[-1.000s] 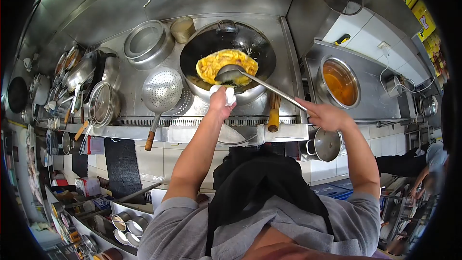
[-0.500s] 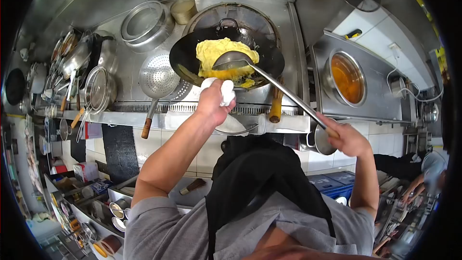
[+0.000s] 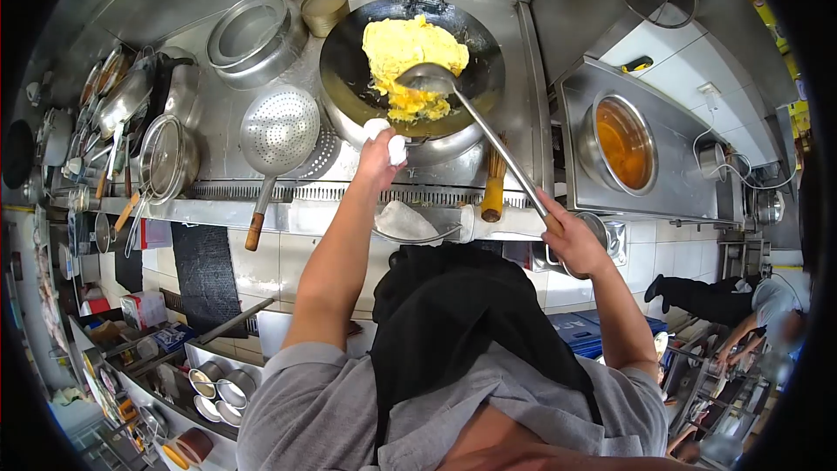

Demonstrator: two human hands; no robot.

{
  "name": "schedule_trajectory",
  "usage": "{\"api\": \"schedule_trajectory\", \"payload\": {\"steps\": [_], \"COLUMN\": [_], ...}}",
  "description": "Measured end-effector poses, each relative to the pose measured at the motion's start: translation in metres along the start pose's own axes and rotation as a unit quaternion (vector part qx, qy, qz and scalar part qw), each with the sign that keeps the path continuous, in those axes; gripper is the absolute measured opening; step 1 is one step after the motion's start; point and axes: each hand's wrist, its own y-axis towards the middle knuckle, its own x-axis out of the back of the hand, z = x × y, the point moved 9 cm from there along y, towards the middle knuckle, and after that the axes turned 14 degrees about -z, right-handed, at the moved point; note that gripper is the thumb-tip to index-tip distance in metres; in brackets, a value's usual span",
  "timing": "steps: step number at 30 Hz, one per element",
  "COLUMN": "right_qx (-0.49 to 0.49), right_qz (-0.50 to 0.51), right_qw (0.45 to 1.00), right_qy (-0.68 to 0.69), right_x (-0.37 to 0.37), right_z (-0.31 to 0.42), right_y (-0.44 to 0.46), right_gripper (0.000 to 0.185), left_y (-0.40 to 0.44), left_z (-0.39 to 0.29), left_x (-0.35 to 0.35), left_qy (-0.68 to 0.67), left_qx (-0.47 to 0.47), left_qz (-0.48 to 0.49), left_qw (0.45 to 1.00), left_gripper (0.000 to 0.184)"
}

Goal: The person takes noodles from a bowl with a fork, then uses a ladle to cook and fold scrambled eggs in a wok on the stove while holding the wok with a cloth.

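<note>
My left hand is closed around a folded white cloth at the near rim of a black wok; the cloth hides whether a wok handle is inside the grip. Soft yellow scrambled egg lies in the wok, with looser pieces on its near side. My right hand grips the wooden end of a long-handled metal ladle. Its bowl sits upside down over the near part of the egg.
A perforated strainer and a lidded pot stand left of the wok. A bamboo brush lies on its right. Farther right is a steel bowl of orange liquid. A co-worker is at far right.
The wok has shifted away and now tips towards me, showing more of its inside. The egg has moved away from me and loosened at its near edge. My right hand has come left with the ladle.
</note>
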Motion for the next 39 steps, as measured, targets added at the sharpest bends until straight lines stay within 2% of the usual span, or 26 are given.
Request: {"api": "schedule_trajectory", "payload": {"steps": [2, 4, 5, 6, 8, 9, 10, 12, 13, 15, 16, 18, 20, 22, 23, 24, 26, 27, 29, 33, 35, 36, 38, 39], "right_qx": [-0.023, -0.085, -0.100, -0.100, -0.079, -0.094, -0.106, -0.096, -0.090, -0.109, -0.110, -0.162, -0.173, -0.096, -0.070, -0.068, -0.075, -0.073, -0.144, -0.161, -0.081, -0.079, -0.122, -0.121], "right_qz": [-0.022, -0.030, -0.044, -0.042, -0.048, -0.028, -0.045, -0.037, -0.037, -0.006, -0.006, 0.054, 0.057, -0.005, -0.030, -0.027, -0.002, 0.002, 0.065, 0.101, -0.004, -0.003, 0.017, 0.015], "right_qw": [0.999, 0.993, 0.980, 0.980, 0.957, 0.937, 0.940, 0.930, 0.930, 0.861, 0.860, 0.788, 0.784, 0.906, 0.929, 0.930, 0.874, 0.876, 0.805, 0.801, 0.923, 0.924, 0.873, 0.874], "right_qy": [0.003, 0.070, 0.165, 0.165, 0.275, 0.335, 0.322, 0.354, 0.355, 0.497, 0.498, 0.591, 0.593, 0.413, 0.362, 0.361, 0.480, 0.477, 0.571, 0.568, 0.377, 0.375, 0.472, 0.471], "right_x": [-0.002, 0.001, -0.003, -0.011, -0.014, -0.022, -0.022, -0.035, -0.040, -0.055, -0.061, -0.081, -0.096, -0.094, -0.091, -0.091, -0.088, -0.087, -0.096, -0.121, -0.113, -0.113, -0.109, -0.107], "right_z": [-0.002, -0.001, -0.006, -0.010, -0.005, -0.003, 0.007, 0.010, 0.014, 0.021, 0.021, 0.021, 0.018, 0.019, 0.026, 0.030, 0.041, 0.044, 0.046, 0.035, 0.047, 0.055, 0.072, 0.069], "right_y": [0.005, 0.007, 0.010, 0.013, 0.030, 0.037, 0.043, 0.058, 0.067, 0.080, 0.088, 0.106, 0.118, 0.126, 0.123, 0.117, 0.108, 0.109, 0.108, 0.142, 0.149, 0.145, 0.126, 0.128], "right_gripper": [0.077, 0.077, 0.078, 0.078, 0.079, 0.080, 0.080, 0.078, 0.078, 0.076, 0.076, 0.074, 0.076, 0.077, 0.078, 0.078, 0.079, 0.079, 0.079, 0.077, 0.076, 0.076, 0.076, 0.076], "left_y": [0.006, 0.002, 0.010, 0.018, 0.027, 0.025, 0.020, 0.008, 0.014, -0.002, -0.014, -0.029, -0.047, -0.070, -0.079, -0.089, -0.104, -0.108, -0.112, -0.116, -0.118, -0.119, -0.113, -0.108], "left_z": [0.005, 0.009, 0.013, 0.018, 0.013, 0.013, 0.013, 0.019, 0.029, 0.036, 0.040, 0.048, 0.052, 0.049, 0.044, 0.041, 0.038, 0.038, 0.043, 0.048, 0.044, 0.039, 0.040, 0.042], "left_x": [-0.006, -0.014, -0.012, -0.008, -0.009, -0.007, -0.004, 0.003, 0.013, 0.042, 0.058, 0.095, 0.132, 0.167, 0.187, 0.201, 0.225, 0.235, 0.246, 0.238, 0.217, 0.210, 0.202, 0.196], "left_qy": [-0.002, 0.015, 0.012, 0.011, 0.026, 0.033, 0.030, 0.037, 0.021, -0.007, -0.025, -0.048, -0.028, -0.019, -0.011, -0.013, 0.032, 0.005, -0.004, -0.009, -0.009, -0.005, 0.002, -0.011], "left_qx": [0.000, -0.027, -0.034, -0.034, -0.017, -0.020, -0.022, 0.017, 0.008, 0.039, 0.055, 0.020, -0.010, -0.039, -0.067, -0.068, -0.079, -0.089, -0.096, -0.087, -0.107, -0.125, -0.122, -0.118], "left_qz": [-0.023, -0.006, -0.004, -0.006, -0.035, -0.032, -0.030, 0.032, 0.069, 0.081, 0.081, 0.030, -0.013, -0.053, -0.093, -0.096, -0.097, -0.120, -0.137, -0.132, -0.119, -0.106, -0.075, -0.064], "left_qw": [1.000, 1.000, 0.999, 0.999, 0.999, 0.999, 0.999, 0.999, 0.997, 0.996, 0.995, 0.998, 0.999, 0.998, 0.993, 0.993, 0.992, 0.989, 0.986, 0.987, 0.987, 0.986, 0.990, 0.991], "left_gripper": [0.016, 0.023, 0.021, 0.021, 0.018, 0.026, 0.026, 0.039, 0.048, 0.048, 0.048, 0.049, 0.048, 0.046, 0.044, 0.044, 0.043, 0.043, 0.046, 0.049, 0.044, 0.040, 0.039, 0.038]}}
